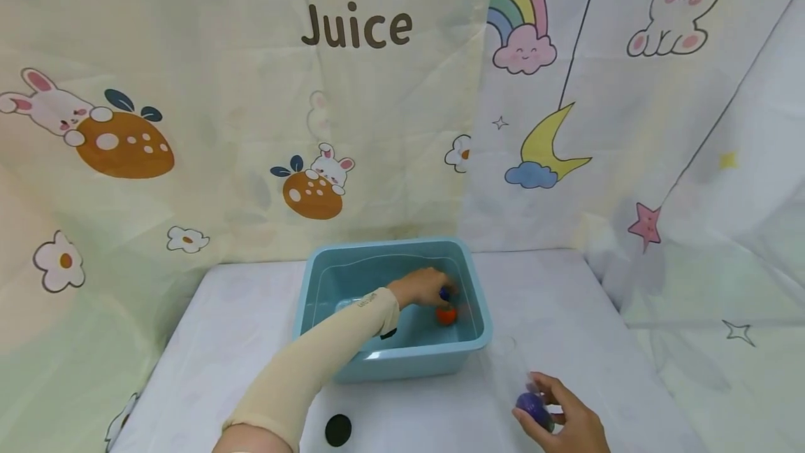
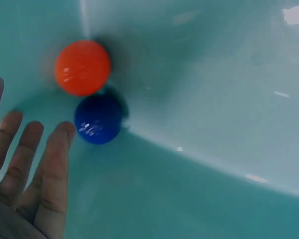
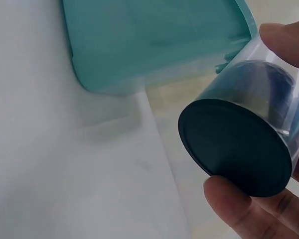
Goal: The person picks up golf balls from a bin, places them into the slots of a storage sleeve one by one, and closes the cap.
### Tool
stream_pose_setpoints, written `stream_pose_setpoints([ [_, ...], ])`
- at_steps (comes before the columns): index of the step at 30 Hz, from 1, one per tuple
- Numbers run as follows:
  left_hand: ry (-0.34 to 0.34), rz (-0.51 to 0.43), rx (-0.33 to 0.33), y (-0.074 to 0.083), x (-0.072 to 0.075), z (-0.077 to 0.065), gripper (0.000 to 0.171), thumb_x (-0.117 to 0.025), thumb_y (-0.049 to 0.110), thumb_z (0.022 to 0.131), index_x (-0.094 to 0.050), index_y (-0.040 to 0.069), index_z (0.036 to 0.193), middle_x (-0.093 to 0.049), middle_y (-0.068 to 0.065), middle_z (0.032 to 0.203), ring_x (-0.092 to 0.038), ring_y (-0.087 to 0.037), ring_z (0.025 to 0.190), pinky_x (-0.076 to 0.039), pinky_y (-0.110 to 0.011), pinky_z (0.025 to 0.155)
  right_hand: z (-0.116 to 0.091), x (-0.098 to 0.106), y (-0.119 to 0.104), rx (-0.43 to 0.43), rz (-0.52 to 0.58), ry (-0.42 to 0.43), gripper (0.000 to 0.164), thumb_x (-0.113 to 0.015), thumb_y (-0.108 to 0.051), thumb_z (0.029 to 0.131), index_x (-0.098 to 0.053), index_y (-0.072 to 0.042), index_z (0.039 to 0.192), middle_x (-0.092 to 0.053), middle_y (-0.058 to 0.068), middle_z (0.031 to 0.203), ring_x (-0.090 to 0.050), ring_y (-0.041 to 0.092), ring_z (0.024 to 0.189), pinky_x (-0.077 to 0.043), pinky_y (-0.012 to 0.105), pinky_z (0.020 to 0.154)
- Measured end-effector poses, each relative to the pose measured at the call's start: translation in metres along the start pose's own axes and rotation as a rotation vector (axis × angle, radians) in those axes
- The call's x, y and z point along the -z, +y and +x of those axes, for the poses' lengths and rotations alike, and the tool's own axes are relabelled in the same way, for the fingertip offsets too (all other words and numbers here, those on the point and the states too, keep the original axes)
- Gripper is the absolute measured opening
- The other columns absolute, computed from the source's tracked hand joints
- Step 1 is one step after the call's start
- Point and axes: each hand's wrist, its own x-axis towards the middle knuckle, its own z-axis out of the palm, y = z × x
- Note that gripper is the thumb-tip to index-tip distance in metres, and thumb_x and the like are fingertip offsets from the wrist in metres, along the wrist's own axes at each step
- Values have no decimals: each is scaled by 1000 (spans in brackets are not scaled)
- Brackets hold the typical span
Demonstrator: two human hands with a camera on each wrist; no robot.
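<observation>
My left hand (image 1: 423,286) reaches down into the blue-green plastic bin (image 1: 409,365), fingers fairly straight. In the left wrist view, an orange ball (image 2: 82,67) and a dark blue ball (image 2: 98,119) lie together in a corner of the bin; my fingertips come right beside the blue one, and contact is hard to tell. With my right hand (image 1: 566,419) I grip a clear cylinder container (image 3: 244,82) with a dark round end (image 3: 234,147). Inside it sits a purple-blue ball (image 1: 534,409), seen through the wall.
A black disc (image 1: 338,430) lies on the white tabletop (image 1: 251,313) in front of the bin. Printed cloth (image 1: 390,124) hangs behind and along the sides of the table.
</observation>
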Motion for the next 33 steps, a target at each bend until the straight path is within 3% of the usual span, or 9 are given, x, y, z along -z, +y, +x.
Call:
stream_pose_setpoints([
  [8, -63, 26, 73, -3, -12, 3, 37, -85, 23, 97, -77, 12, 132, -77, -3, 122, -68, -15, 103, -57, -30, 95, -3, -5, 3, -9, -8, -3, 68, -97, -35, 81, -70, 2, 131, -78, 12, 113, -72, 23, 95, -65, 35, 74],
  [16, -82, 26, 103, -6, -22, 10, 35, -89, 23, 92, -75, 17, 124, -68, 3, 100, -59, -15, 88, -52, -28, 79, -2, -8, 3, 0, 6, -20, 67, -98, -33, 80, -70, 1, 130, -78, 10, 113, -72, 22, 94, -66, 39, 76],
  [20, -132, -18, 131, -3, -24, 10, 30, -92, 21, 89, -72, 19, 112, -65, 4, 92, -59, -14, 81, -53, -26, 71, -2, -9, 3, -2, 11, -31, 67, -98, -33, 80, -70, 1, 130, -78, 10, 113, -72, 22, 94, -66, 40, 76],
  [27, -225, -194, 219, 5, -27, 4, 25, -91, 9, 87, -70, 18, 98, -67, 1, 90, -64, -15, 77, -59, -29, 65, -1, -10, 6, -14, -5, -46, 69, -98, -35, 79, -69, 0, 131, -78, 10, 115, -72, 21, 95, -67, 41, 79],
  [33, -255, -126, 181, 11, -22, 2, 20, -91, 11, 88, -74, 13, 99, -70, 1, 81, -69, -17, 72, -60, -29, 66, -1, -10, 7, -22, 0, -54, 70, -98, -36, 79, -69, 0, 131, -78, 10, 115, -72, 22, 96, -66, 40, 79],
])
